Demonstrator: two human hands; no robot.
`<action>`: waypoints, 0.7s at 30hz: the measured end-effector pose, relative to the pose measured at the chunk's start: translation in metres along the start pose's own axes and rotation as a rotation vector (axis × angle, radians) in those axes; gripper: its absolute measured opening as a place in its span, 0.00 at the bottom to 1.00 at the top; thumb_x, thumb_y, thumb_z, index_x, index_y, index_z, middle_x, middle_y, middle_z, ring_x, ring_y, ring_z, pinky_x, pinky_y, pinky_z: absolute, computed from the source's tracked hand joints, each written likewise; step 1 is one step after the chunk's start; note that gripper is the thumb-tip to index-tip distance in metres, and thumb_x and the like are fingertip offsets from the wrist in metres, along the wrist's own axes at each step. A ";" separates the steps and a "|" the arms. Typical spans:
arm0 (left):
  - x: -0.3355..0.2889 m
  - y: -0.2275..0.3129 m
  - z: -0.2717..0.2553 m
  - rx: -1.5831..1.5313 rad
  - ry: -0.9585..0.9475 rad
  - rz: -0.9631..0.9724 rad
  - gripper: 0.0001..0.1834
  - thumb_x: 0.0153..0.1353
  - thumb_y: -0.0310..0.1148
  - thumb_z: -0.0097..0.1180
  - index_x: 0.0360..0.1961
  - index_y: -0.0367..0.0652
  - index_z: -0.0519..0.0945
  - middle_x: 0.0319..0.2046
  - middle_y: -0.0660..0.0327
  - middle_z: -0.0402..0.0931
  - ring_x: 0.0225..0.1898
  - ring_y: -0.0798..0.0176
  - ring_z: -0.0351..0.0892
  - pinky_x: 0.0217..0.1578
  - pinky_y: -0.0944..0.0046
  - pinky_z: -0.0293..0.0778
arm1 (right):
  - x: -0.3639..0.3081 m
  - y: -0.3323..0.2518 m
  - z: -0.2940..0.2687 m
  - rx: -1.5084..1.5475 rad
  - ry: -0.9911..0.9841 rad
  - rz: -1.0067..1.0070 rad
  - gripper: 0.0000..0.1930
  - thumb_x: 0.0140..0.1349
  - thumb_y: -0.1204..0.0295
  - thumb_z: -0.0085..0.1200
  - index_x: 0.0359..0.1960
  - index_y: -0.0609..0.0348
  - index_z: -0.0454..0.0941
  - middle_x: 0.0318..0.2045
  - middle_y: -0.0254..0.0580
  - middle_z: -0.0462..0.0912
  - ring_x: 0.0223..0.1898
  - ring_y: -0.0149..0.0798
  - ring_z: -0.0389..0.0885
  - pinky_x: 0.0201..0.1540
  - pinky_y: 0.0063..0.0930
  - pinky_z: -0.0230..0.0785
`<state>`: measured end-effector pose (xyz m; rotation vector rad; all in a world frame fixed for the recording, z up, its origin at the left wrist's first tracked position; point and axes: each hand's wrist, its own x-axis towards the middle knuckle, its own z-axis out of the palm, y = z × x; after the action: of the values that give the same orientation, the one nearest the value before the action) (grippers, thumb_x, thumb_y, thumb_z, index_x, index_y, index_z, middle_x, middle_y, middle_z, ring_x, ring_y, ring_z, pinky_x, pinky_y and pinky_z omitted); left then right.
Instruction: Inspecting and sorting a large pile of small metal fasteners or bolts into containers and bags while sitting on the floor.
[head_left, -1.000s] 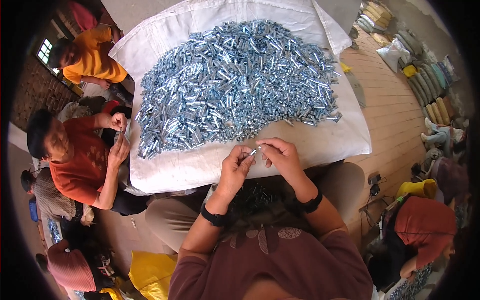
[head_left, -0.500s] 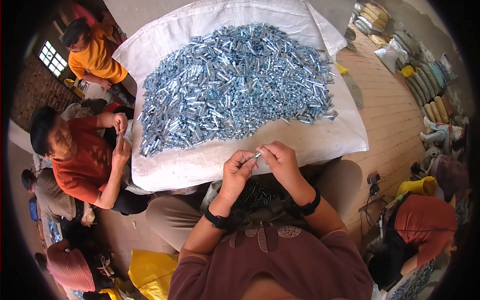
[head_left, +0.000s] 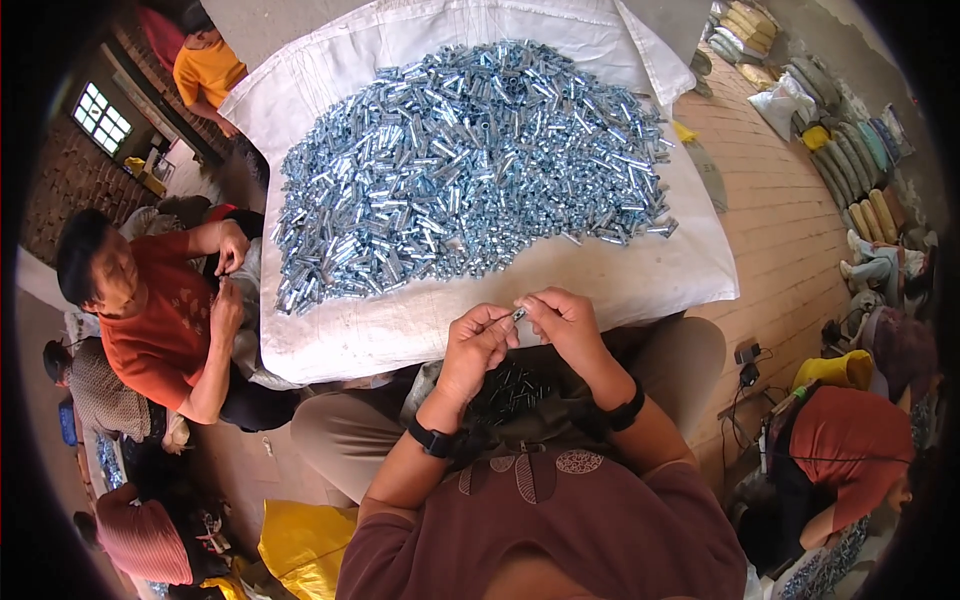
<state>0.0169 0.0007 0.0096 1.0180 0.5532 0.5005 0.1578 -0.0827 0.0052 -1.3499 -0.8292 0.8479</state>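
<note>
My left hand [head_left: 478, 345] and my right hand [head_left: 562, 322] meet just off the near edge of the cloth-covered table. Between their fingertips is a small, shiny metal anchor sleeve [head_left: 519, 314], and both hands pinch it. Fingers partly cover it, so I cannot tell whether a second part is fitted to it. Beyond my hands, a wide heap of bluish-silver metal sleeves and smaller nut-like pieces [head_left: 470, 170] lies on the white cloth [head_left: 640, 280]. Below my wrists, more finished-looking metal pieces [head_left: 512, 392] lie in a dark hollow at my lap.
A person in an orange-red shirt [head_left: 150, 320] sits close at the left, handling something small. Another in orange-yellow [head_left: 205, 75] stands farther back. At the right, someone bends over [head_left: 850, 455] beside cables [head_left: 745, 375]. Filled sacks [head_left: 850, 160] line the right wall; a yellow sack [head_left: 305, 545] lies lower left.
The small sleeve has turned slightly between my fingertips; my hands have barely moved. The standing person at upper left has shifted right, and the seated person's hands have moved lower.
</note>
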 end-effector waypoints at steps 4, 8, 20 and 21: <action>0.001 -0.001 -0.005 -0.064 -0.030 -0.055 0.06 0.63 0.27 0.50 0.37 0.35 0.75 0.21 0.62 0.74 0.12 0.78 0.56 0.12 0.78 0.49 | 0.001 0.002 -0.004 0.121 -0.062 0.114 0.09 0.62 0.69 0.52 0.35 0.62 0.81 0.20 0.29 0.73 0.20 0.19 0.68 0.19 0.14 0.61; 0.001 -0.003 -0.004 0.000 -0.026 -0.032 0.06 0.63 0.27 0.49 0.37 0.35 0.75 0.21 0.62 0.73 0.12 0.79 0.56 0.12 0.78 0.50 | -0.002 0.004 0.000 -0.034 -0.002 0.037 0.09 0.61 0.69 0.53 0.34 0.63 0.81 0.20 0.32 0.74 0.19 0.22 0.69 0.20 0.17 0.62; 0.000 -0.011 0.010 0.055 0.079 0.030 0.05 0.63 0.27 0.49 0.34 0.37 0.76 0.21 0.64 0.74 0.12 0.79 0.58 0.12 0.79 0.50 | -0.015 0.007 0.019 -0.594 0.225 -0.428 0.09 0.60 0.70 0.51 0.38 0.62 0.77 0.28 0.47 0.77 0.27 0.49 0.78 0.29 0.37 0.69; 0.001 -0.012 0.010 0.086 0.084 0.042 0.05 0.63 0.27 0.49 0.34 0.37 0.77 0.20 0.64 0.74 0.13 0.79 0.59 0.12 0.79 0.51 | -0.015 0.006 0.019 -0.668 0.231 -0.454 0.09 0.60 0.70 0.51 0.38 0.62 0.77 0.28 0.47 0.77 0.27 0.49 0.78 0.29 0.37 0.69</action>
<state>0.0255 -0.0104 0.0026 1.0961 0.6337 0.5630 0.1337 -0.0869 -0.0002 -1.6940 -1.2315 0.0412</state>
